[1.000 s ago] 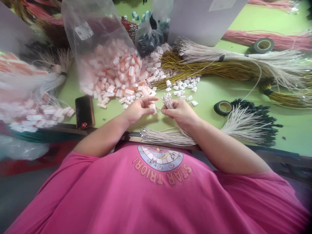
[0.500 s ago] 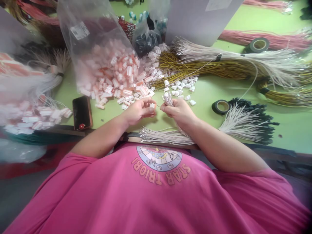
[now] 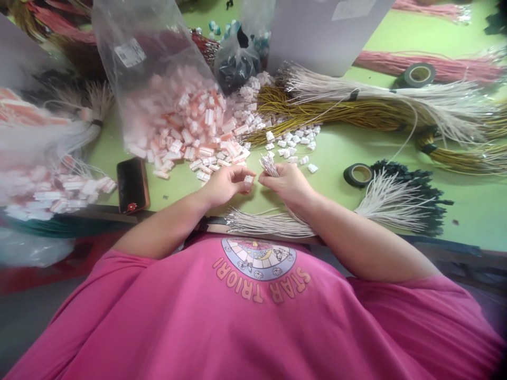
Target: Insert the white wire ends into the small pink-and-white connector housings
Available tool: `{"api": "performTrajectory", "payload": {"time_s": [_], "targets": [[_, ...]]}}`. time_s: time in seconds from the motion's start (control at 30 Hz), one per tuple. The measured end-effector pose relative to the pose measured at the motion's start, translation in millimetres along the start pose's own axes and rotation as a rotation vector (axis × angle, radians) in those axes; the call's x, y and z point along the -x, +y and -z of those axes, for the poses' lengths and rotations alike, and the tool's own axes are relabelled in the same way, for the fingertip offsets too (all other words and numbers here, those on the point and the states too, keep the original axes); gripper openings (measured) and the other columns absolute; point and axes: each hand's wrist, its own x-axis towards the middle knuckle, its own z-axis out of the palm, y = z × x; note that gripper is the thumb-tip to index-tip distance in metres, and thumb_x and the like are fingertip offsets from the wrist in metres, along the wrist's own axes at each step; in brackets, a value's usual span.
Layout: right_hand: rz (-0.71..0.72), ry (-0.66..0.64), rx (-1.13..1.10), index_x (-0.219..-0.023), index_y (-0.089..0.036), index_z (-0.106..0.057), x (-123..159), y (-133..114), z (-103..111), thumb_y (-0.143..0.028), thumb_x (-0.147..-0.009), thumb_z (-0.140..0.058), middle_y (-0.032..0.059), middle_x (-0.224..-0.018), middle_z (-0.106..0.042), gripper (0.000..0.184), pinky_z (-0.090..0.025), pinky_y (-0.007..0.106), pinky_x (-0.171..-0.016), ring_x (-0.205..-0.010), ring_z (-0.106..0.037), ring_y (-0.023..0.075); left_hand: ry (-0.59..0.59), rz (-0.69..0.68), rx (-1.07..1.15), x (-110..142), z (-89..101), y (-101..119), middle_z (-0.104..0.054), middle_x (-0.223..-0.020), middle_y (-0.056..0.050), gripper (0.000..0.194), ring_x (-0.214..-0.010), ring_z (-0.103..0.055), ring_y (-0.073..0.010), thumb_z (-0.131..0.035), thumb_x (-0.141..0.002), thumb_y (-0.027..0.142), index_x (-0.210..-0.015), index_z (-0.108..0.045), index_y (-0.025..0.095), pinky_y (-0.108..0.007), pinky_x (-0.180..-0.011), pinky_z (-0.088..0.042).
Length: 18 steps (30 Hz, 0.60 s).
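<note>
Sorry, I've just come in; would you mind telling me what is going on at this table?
A person's left hand pinches a small white connector piece, while the right hand grips a bunch of white wires by their tips. The hands are close together, just in front of a heap of connectors on the green table.

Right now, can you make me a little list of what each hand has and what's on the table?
left hand: pinches a small white piece
right hand: holds a bunch of thin pale wires
hands touching: no, small gap
table: green
phone: screen dark, left of the left hand
clear bag: orange-and-white pieces inside and spilling out
black tape rolls: two, on the right
</note>
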Motion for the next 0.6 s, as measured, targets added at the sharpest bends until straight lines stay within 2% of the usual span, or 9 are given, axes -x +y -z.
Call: {"api": "performTrajectory", "payload": {"time_s": [0.07, 0.2, 0.37, 0.6], "targets": [[0.002, -0.002, 0.044, -0.067, -0.013, -0.062, -0.4, 0.4, -2.4, -0.026, -0.070, -0.058, -0.0019, -0.056, -0.050, 0.014, -0.034, 0.025, -0.054, -0.055, -0.044, 0.0094, 0.026, 0.013, -0.063, 0.9, -2.3, -1.3, -0.066, -0.073, -0.003, 0.024, -0.063, -0.062, -0.0124, -0.070, -0.071, 0.015, -0.094, -0.064, 0.014, -0.031, -0.067, -0.050], [-0.001, -0.006, 0.100, -0.065, -0.014, -0.062, -0.7, -0.3, -4.1, -0.026, -0.071, -0.057, -0.0004, -0.058, -0.054, 0.015, -0.036, 0.025, -0.054, -0.056, -0.047, 0.0103, 0.054, 0.051, -0.029, 1.4, -8.6, 2.6, -0.066, -0.070, -0.004, 0.019, -0.062, -0.063, -0.0132, -0.069, -0.072, 0.012, -0.091, -0.063, 0.011, -0.033, -0.066, -0.052], [-0.032, -0.063, -0.007, -0.065, -0.014, -0.060, -1.3, -0.5, -0.6, -0.030, -0.071, -0.057, -0.0020, -0.053, -0.049, 0.017, -0.033, 0.025, -0.049, -0.050, -0.043, 0.0090, 0.119, 0.056, -0.020, 0.3, -7.7, 5.1, -0.067, -0.074, -0.005, 0.020, -0.063, -0.063, -0.0128, -0.068, -0.072, 0.009, -0.091, -0.063, 0.011, -0.032, -0.066, -0.052], [-0.082, -0.059, -0.054, -0.064, -0.015, -0.058, 0.4, -1.4, -1.3, -0.028, -0.069, -0.059, -0.0020, -0.053, -0.050, 0.014, -0.035, 0.024, -0.046, -0.047, -0.043, 0.0084, 0.092, 0.028, -0.063, 2.1, -4.5, 3.7, -0.065, -0.067, -0.002, 0.020, -0.057, -0.061, -0.0114, -0.069, -0.072, 0.011, -0.091, -0.064, 0.013, -0.030, -0.064, -0.050]]}}
